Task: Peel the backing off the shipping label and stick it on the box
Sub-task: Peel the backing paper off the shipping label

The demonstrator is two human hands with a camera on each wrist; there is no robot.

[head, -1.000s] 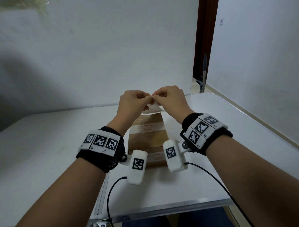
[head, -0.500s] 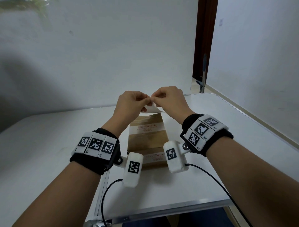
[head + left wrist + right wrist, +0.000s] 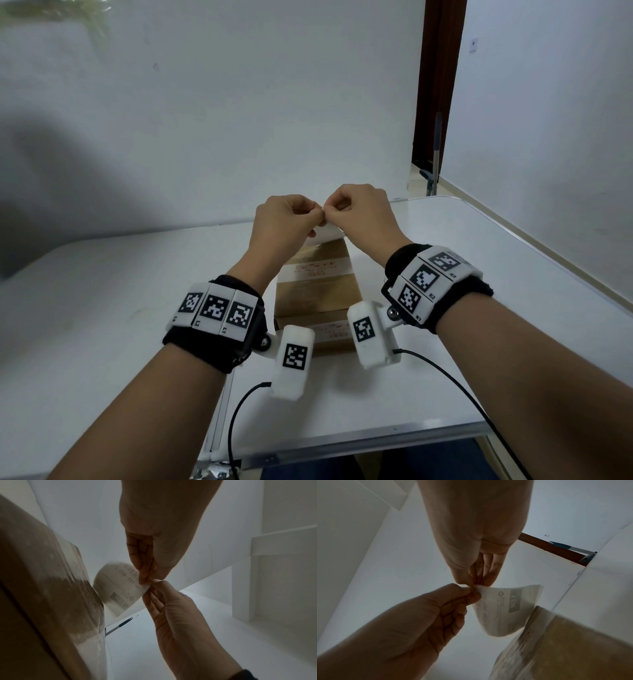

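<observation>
A brown cardboard box (image 3: 318, 291) with white printed tape bands lies on the white table (image 3: 479, 274), running away from me. Above its far end both hands hold a curled white shipping label (image 3: 327, 234) in the air. My left hand (image 3: 317, 216) pinches the label's top corner between thumb and forefinger. My right hand (image 3: 332, 209) pinches the same corner, fingertip to fingertip with the left. In the left wrist view the label (image 3: 118, 588) shows grey print beside the box (image 3: 42, 601). In the right wrist view the label (image 3: 505, 608) curls down toward the box (image 3: 565, 649). Label and backing look together.
Two white tabletops meet at a seam (image 3: 222, 411) under my left forearm. Black cables (image 3: 455, 380) trail from the wrist cameras over the front edge. A dark door frame (image 3: 438, 85) and a thin metal pole (image 3: 436, 154) stand at the back right, behind the table.
Both hands keep pinching the label's corner. The pinch point has sunk slightly toward the box, and the left forearm swung a little left and back again.
</observation>
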